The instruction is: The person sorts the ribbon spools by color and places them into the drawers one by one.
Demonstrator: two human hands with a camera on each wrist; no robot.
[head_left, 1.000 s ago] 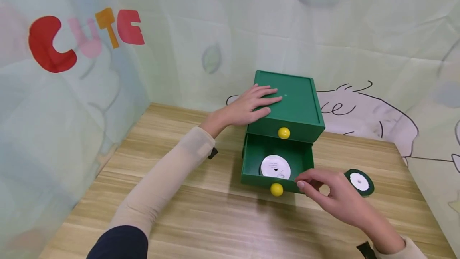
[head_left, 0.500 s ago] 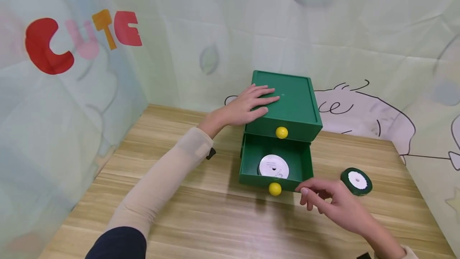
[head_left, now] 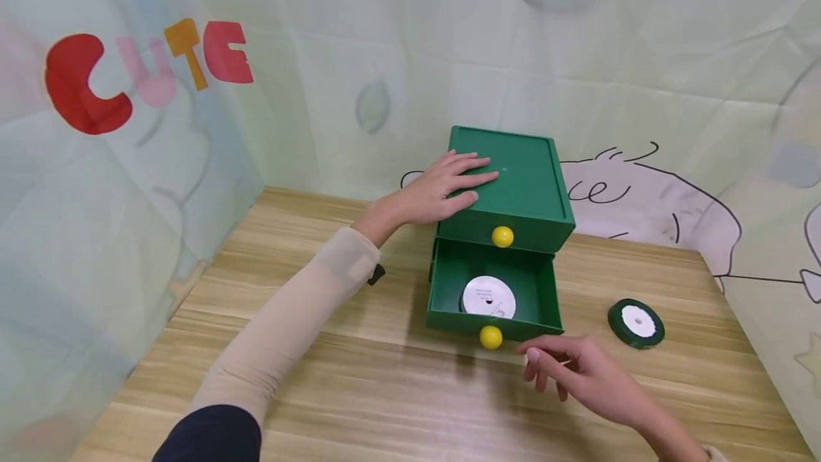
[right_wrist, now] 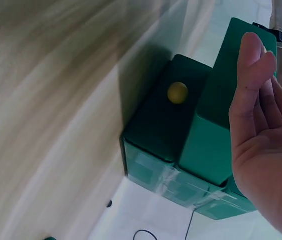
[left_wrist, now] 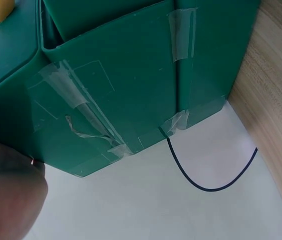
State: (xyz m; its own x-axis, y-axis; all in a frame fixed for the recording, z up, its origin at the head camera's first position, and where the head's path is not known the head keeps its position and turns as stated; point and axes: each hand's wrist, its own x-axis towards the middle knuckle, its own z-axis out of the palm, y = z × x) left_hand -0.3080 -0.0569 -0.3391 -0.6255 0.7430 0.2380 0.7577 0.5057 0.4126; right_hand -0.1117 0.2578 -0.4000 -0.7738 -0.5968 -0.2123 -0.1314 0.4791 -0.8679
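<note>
Drawer work at a green cabinet (head_left: 526, 194), right of centre in the head view. The left hand (head_left: 442, 191) rests on the left part of the cabinet's top, its fingers spread wide and fairly straight. The right hand (head_left: 586, 375), lower right of centre, has loosely bent fingers, thumb tip close to the index finger, and no object is seen between them; it lies near the front right corner of the pulled-out drawer (head_left: 447, 321), though contact cannot be made out. Inside, a white-faced spool (head_left: 489, 296) lies toward the front, left of the drawer's middle. A green roll (head_left: 636, 321) with a white centre lies on the table (head_left: 359, 383), at right, well apart from the drawer. The step in hand is judged to be the handling of this drawer. To do it well, the left palm should press straight down, so that the light-looking cabinet neither slides nor tips. The drawer's yellow knob (head_left: 491, 337), central on its front, would likely give a straighter motion than the corner, where an off-centre force might bind the runners. Slow, level travel should keep the spool from rolling or catching, and fingertips are best kept clear of the gap beneath the upper drawer (head_left: 465, 225). Clear tape (left_wrist: 183, 35), upper centre of the left wrist view, crosses a cabinet seam and argues for gentle force.
</note>
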